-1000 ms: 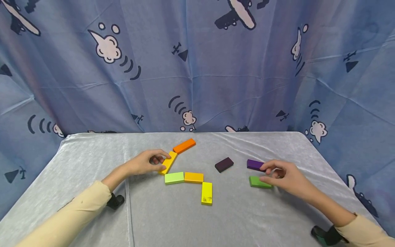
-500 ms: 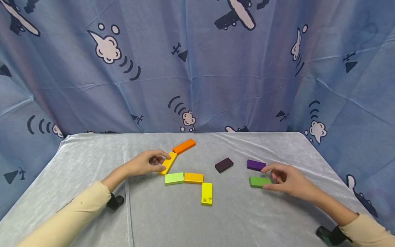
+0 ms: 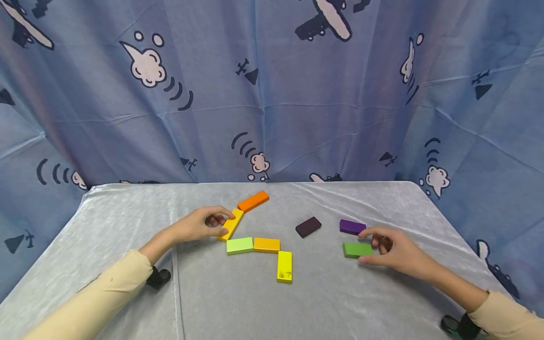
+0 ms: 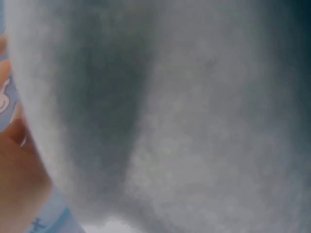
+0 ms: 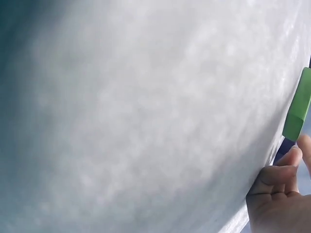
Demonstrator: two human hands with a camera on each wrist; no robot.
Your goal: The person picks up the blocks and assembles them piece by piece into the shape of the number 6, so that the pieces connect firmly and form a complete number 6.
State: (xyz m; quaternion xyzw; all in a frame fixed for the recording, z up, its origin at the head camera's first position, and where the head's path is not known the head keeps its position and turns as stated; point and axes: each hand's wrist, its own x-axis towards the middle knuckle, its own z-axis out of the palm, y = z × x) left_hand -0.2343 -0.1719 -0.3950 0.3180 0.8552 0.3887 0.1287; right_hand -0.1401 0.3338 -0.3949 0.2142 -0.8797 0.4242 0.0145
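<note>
In the head view my left hand point(image 3: 204, 224) holds a yellow block point(image 3: 235, 222) between thumb and index finger, the block lying aslant on the cloth. Only part of that hand shows at the edge of the left wrist view. My right hand point(image 3: 397, 248) is at the right end of a green block point(image 3: 354, 250), its thumb in front and its index finger behind, spread apart. The index fingertip lies close to a purple block point(image 3: 352, 227). In the right wrist view the green block point(image 5: 298, 104) stands just beyond the fingers point(image 5: 290, 158).
An orange block point(image 3: 253, 201) touches the yellow block's far end. A light green block point(image 3: 240, 245), an amber block point(image 3: 267, 244) and a bright yellow block point(image 3: 284, 267) continue the line. A dark block point(image 3: 308, 227) lies mid-table on the grey cloth point(image 3: 323, 302).
My right hand has drawn back slightly to the right and nearer, uncovering more of the purple and green blocks, then has edged left. My left hand stays still on the yellow block.
</note>
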